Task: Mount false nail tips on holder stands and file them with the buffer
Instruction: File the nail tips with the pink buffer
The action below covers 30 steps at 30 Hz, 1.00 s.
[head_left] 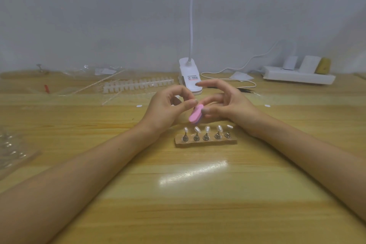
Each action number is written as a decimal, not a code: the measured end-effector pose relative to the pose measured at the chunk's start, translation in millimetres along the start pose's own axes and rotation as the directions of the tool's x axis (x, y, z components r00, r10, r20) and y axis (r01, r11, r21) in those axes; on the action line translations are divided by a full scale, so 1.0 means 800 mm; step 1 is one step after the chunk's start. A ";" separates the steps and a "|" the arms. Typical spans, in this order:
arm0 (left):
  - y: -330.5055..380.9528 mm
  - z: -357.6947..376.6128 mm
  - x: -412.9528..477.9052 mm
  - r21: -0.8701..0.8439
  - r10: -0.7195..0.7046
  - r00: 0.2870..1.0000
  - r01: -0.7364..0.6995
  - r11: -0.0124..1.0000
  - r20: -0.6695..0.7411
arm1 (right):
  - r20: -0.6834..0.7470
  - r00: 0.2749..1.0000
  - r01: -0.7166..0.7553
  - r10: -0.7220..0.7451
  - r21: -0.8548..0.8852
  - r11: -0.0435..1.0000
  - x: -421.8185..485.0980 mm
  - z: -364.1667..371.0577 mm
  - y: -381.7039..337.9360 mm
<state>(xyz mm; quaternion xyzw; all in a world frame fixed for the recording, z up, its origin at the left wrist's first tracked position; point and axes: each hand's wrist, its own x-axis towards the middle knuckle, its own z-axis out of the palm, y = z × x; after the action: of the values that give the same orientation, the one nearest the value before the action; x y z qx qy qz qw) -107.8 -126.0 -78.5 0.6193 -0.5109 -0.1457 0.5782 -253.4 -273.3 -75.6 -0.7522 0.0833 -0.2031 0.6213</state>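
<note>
From my feed, the landmark is the holder base point(229, 142), a short strip lying on the tabletop point(198, 214) a little right of centre. Five small metal stands point(206, 136) sit in a row on it, and each one has a pale nail tip point(207, 128) on top, some of them tilted.

The pink buffer point(195, 116) hangs in the air just behind the left end of the holder base, slanted, with its lower end nearest the stands and clear of them. My right hand point(227, 105) is behind the holder base. It pinches the upper part of the buffer between thumb and a bent finger, with the index finger stretched out free. My left hand point(168, 109) is behind and left of the holder base, its fingers curled in, one fingertip right at the buffer's upper end. I cannot tell whether that hand grips the buffer or only touches it. Both forearms lie low over the tabletop on either side of the holder base.

Further behind the holder base stands a white clip lamp point(190, 79). Racks of spare nail tips point(138, 85) lie behind and to the left, and a white power strip point(297, 76) sits far behind to the right.
</note>
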 end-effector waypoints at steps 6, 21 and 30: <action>0.000 0.000 0.000 0.018 0.009 1.000 -0.009 1.000 0.006 | -0.018 1.000 -0.021 0.020 -0.020 1.000 -0.001 -0.001 -0.003; 0.005 0.001 -0.001 0.153 0.097 0.995 -0.098 0.983 0.018 | 0.065 0.996 -0.053 0.057 -0.052 0.997 -0.001 -0.002 -0.007; 0.006 0.001 0.000 0.139 0.105 0.994 -0.107 0.984 0.022 | -0.030 0.997 -0.068 0.068 0.007 0.998 0.000 0.002 -0.009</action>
<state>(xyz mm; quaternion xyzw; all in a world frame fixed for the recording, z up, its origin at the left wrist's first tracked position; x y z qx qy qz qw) -110.4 -125.1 -74.7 0.6291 -0.5563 -0.0829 0.5365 -253.7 -270.4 -69.1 -0.7438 0.1176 -0.1936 0.6288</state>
